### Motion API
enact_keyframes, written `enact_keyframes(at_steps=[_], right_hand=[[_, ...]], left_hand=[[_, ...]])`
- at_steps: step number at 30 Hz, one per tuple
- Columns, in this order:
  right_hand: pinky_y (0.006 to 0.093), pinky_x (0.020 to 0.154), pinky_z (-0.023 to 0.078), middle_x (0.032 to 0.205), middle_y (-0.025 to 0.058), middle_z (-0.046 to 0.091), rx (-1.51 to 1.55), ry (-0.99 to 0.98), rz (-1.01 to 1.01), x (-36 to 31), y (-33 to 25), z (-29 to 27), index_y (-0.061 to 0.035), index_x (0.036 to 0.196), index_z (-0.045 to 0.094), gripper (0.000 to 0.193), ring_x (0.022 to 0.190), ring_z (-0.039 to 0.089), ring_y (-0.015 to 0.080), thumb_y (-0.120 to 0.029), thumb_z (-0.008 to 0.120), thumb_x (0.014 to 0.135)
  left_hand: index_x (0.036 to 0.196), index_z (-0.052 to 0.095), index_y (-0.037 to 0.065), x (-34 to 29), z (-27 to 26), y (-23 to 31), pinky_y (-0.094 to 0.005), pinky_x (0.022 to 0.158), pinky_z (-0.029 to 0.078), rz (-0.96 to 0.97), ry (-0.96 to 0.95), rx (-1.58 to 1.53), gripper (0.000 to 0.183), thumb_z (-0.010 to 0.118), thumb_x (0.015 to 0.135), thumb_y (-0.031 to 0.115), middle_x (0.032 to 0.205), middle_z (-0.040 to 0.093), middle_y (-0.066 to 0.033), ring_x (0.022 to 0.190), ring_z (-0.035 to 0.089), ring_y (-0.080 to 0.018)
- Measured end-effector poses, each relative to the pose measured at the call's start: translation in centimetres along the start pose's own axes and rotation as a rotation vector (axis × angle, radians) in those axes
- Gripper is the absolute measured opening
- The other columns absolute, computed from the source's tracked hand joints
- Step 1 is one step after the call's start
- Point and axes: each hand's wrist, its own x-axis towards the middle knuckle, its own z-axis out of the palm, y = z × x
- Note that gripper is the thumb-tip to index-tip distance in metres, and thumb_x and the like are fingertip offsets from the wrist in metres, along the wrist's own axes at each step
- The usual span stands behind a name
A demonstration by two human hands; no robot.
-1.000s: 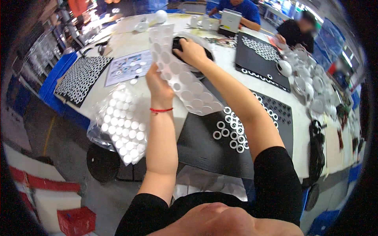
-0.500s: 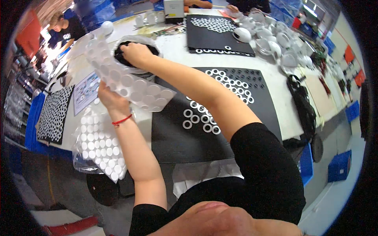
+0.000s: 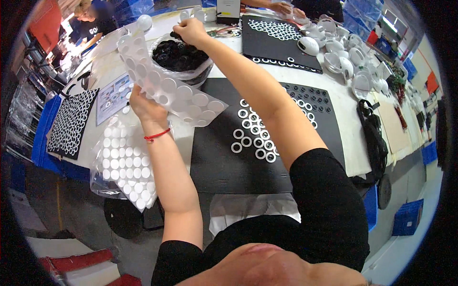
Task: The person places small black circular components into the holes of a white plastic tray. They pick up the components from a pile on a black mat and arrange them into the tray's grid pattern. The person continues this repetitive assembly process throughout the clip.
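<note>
My left hand (image 3: 149, 106) grips a translucent sheet of round white stickers (image 3: 183, 95), which curves up beside a plastic-lined tub (image 3: 193, 76). Small black round parts (image 3: 174, 55) fill that tub. Over its far rim is my right hand (image 3: 192, 32), fingers pinched on a small dark piece, seemingly one of the black parts. White rings (image 3: 246, 141), several with black centres, lie on a black mat (image 3: 229, 171) under my right forearm. More black parts (image 3: 307, 94) sit in rows at the mat's far right corner.
Sheets of white discs (image 3: 125, 162) lie in a plastic bag near my left forearm. At the left stands a black board of rings (image 3: 74, 124) beside a printed sheet (image 3: 112, 99). Farther back are another ring-covered board (image 3: 274, 43) and piled white domed shells (image 3: 350, 59). Other people work across the table.
My right hand has come up out of the black parts to the tub's far rim. The sticker sheet stays in my left hand. The whole view has shifted slightly.
</note>
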Motion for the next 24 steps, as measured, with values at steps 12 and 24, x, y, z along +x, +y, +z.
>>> enact_keyframes(at_steps=[12, 24], right_hand=[[0.0268, 0.035, 0.036, 0.060, 0.0090, 0.054, 0.889, 0.030, 0.470, -0.2, -1.2, -0.5, 0.0025, 0.077, 0.056, 0.020, 0.040, 0.046, 0.0143, -0.017, 0.057, 0.082], [0.0210, 0.032, 0.022, 0.049, -0.0022, 0.039, 1.024, -0.265, 0.441, -4.9, -1.6, -15.5, -0.0088, 0.072, 0.045, 0.029, 0.037, 0.032, 0.0074, -0.033, 0.047, 0.089]], left_hand=[[0.101, 0.055, 0.003, 0.1, 0.5, 0.1, -0.0357, 0.071, 0.048, -0.047, 0.050, -0.006, 0.027, 0.038, 0.086, 0.018, 0.091, 0.059, -0.0081, 0.083, 0.057, -0.0225], [0.099, 0.056, 0.004, -0.3, 0.7, -0.2, -0.0335, 0.071, 0.048, -0.017, 0.038, 0.025, 0.026, 0.039, 0.086, 0.019, 0.092, 0.059, -0.0072, 0.084, 0.057, -0.0199]])
